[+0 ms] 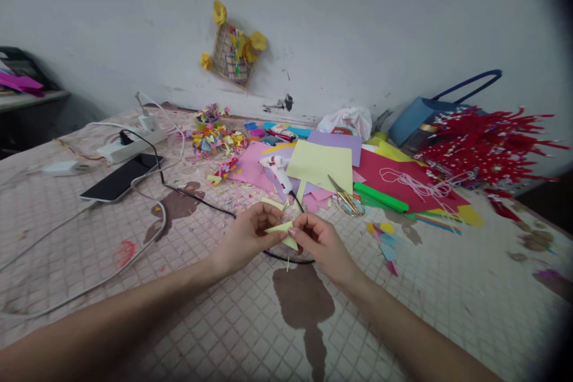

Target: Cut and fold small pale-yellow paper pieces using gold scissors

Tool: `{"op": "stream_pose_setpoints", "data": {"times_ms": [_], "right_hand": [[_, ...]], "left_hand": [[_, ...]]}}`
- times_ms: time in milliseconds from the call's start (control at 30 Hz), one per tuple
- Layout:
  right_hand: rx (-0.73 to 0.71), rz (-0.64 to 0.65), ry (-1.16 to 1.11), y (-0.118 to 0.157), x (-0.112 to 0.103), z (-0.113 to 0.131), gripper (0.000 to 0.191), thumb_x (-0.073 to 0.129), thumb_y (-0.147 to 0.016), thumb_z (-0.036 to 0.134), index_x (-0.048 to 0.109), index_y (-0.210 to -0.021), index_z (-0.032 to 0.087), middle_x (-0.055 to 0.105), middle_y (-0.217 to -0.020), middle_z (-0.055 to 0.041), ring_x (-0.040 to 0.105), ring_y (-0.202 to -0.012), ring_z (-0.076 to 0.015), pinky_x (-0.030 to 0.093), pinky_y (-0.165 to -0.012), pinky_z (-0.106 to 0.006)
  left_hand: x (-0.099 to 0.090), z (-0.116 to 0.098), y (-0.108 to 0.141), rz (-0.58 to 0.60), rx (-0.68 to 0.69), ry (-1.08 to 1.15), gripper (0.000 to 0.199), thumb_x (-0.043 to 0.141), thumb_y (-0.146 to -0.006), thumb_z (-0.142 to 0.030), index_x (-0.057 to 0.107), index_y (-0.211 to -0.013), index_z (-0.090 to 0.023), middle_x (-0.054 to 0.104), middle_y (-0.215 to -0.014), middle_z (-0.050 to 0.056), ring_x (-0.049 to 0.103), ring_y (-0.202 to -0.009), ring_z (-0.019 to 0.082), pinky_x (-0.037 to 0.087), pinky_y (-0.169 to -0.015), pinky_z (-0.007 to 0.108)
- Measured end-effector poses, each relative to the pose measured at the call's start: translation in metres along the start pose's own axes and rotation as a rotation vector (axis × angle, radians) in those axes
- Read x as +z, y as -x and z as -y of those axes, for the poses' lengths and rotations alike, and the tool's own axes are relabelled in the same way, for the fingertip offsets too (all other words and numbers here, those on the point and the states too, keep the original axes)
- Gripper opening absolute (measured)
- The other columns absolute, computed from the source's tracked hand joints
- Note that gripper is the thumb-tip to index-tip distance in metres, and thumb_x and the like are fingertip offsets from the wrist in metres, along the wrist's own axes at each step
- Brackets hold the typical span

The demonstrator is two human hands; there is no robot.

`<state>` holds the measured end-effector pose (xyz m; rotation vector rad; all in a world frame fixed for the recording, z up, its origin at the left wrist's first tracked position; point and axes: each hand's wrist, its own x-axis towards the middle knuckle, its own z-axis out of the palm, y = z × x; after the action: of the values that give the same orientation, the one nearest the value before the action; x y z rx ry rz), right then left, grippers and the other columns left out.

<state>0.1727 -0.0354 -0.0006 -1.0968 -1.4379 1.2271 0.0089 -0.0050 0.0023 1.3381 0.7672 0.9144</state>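
Note:
Between my two hands is a small piece of pale yellow paper, folded or cut to a point. My left hand pinches its left side, fingers curled. On its right side, my right hand grips it between thumb and fingers. Just beyond the hands lies a white glue gun with a black cord. A pale yellow sheet rests beside it, and gold-handled scissors lie partly over that sheet's corner. Thin yellow strips lie near my fingertips.
A phone and a white power strip with looping cables lie at left. Colourful paper scraps are heaped at the back. A green stick, white string and a red tinsel-like bundle are at right.

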Motion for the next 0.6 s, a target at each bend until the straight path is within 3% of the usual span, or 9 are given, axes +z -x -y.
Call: {"op": "stream_pose_setpoints", "data": {"times_ms": [333,600], "right_hand": [[0.041,0.016,-0.017,0.0001,0.0,0.0012,0.017,0.057,-0.078,0.032,0.053,-0.072,0.017,0.05,-0.059,0.0036,0.046,-0.052,-0.0083,0.04,-0.049,-0.02],[0.101,0.027,-0.109,-0.0024,-0.0036,-0.0036,0.016,0.056,-0.078,0.029,0.053,-0.069,0.017,0.052,-0.057,0.0036,0.046,-0.051,-0.008,0.037,-0.048,-0.019]], "left_hand": [[-0.0013,0.0055,-0.0002,0.038,-0.016,-0.082,0.03,0.067,-0.065,-0.017,0.05,-0.088,-0.013,0.058,-0.075,0.001,0.055,-0.063,0.01,0.043,-0.056,0.022],[-0.0068,0.002,-0.0043,0.004,-0.023,0.04,0.024,0.064,-0.071,-0.028,0.05,-0.084,-0.013,0.055,-0.064,-0.002,0.054,-0.056,0.008,0.045,-0.056,0.022]]}}
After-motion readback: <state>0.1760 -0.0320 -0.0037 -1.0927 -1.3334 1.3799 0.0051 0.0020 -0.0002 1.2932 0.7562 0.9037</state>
